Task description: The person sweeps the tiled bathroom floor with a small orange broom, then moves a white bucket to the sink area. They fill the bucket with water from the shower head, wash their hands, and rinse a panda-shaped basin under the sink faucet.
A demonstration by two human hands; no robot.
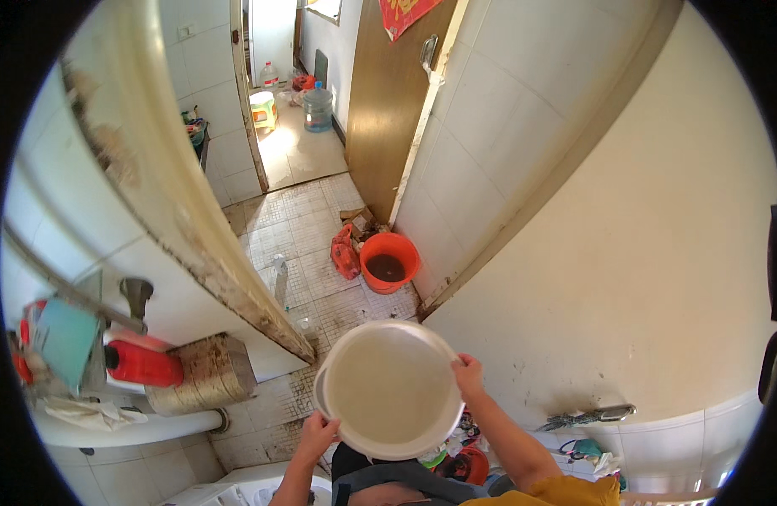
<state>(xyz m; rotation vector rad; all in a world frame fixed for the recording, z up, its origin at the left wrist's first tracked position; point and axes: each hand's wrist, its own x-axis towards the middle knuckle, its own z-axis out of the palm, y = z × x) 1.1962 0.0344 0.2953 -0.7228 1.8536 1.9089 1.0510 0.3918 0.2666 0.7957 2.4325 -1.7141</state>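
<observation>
Both my hands hold a round white plastic basin (pixel 388 451) in front of my body. My left hand (pixel 319 435) grips its rim at the lower left, and my right hand (pixel 469 374) grips it on the right. The inside of the basin looks an even, dull beige; whether it holds cloudy water cannot be told. Beyond the basin, on the floor, stands an orange-red bucket (pixel 409 248) with dark liquid at its bottom. A red plastic bag (pixel 345 254) lies against the bucket's left side.
Ahead, a brown door (pixel 388 107) stands open beside a doorway. A water-cooler bottle (pixel 317 111) and a plastic stool (pixel 263 110) are past it. A white pipe (pixel 135 431) and a red bottle (pixel 149 365) are at left. A doorframe edge (pixel 262 316) juts in.
</observation>
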